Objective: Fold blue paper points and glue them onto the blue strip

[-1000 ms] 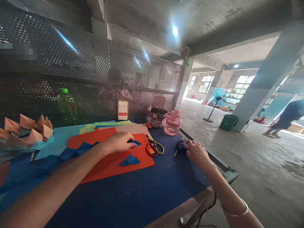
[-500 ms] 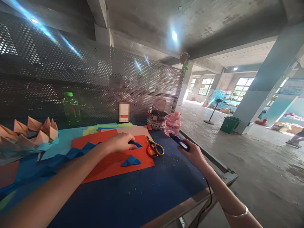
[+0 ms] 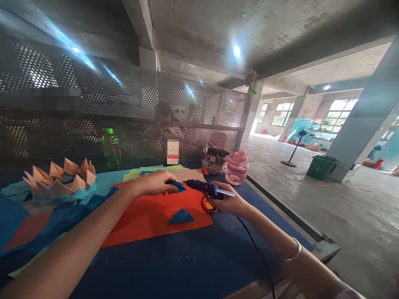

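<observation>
Well left of the left grip (image 3: 152, 183), a row of folded paper boats (image 3: 64, 176) sits on pale blue paper (image 3: 104, 182), and a green plastic bottle (image 3: 111, 149) stands behind them against a perforated metal screen (image 3: 199, 112). The left grip is pressed together, pinching a small folded blue paper piece (image 3: 177, 185) against a sheet of orange paper (image 3: 156, 228). A blue paper triangle (image 3: 181, 216) lies on that sheet just below this grip. Just beyond the pinched piece, the nozzle of a blue glue gun (image 3: 204, 189) points at it without touching it. The right grip (image 3: 226, 203) is wrapped around the gun's body, with a white glue stick (image 3: 226, 192) poking out behind. Red-handled scissors (image 3: 208, 205) lie partly under that grip. Beyond it, a woven paper pot (image 3: 214, 161) and a pink plastic bottle (image 3: 237, 168) stand on the dark blue surface (image 3: 174, 265), and a black cord (image 3: 254, 241) runs down to the grip's right.
</observation>
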The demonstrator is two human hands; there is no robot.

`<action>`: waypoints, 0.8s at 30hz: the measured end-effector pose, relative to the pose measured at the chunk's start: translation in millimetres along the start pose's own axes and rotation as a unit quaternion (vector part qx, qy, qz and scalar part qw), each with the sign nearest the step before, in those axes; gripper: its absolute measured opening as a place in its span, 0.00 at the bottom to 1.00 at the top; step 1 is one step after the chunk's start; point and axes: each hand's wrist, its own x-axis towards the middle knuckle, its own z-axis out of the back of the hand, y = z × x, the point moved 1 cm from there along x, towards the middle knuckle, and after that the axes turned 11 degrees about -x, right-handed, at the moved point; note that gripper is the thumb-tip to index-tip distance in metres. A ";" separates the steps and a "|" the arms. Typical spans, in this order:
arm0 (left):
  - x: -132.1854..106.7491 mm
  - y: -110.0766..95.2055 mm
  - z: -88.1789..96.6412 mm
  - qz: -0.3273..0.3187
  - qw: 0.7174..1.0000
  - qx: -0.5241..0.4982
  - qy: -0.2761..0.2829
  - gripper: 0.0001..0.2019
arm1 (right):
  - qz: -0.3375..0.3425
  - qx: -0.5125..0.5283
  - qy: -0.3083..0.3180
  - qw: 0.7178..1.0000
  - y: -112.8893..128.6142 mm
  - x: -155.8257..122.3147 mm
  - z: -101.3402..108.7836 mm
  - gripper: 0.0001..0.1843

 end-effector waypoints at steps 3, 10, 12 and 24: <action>0.2 4.1 3.5 0.008 1.000 -0.008 0.010 0.15 | 0.011 0.000 0.016 1.000 -6.0 2.2 -8.8 0.06; 3.8 3.7 -1.8 0.037 0.999 -0.001 0.021 0.13 | 0.045 -0.030 0.005 0.999 -19.2 -3.0 -19.1 0.07; 5.3 5.0 -3.1 0.040 0.999 -0.010 0.023 0.13 | 0.035 -0.026 -0.017 0.999 -19.0 -5.2 -17.3 0.08; 10.1 6.3 -7.1 0.034 0.999 -0.004 0.034 0.14 | 0.039 -0.090 -0.005 0.995 -27.4 -8.9 -23.4 0.08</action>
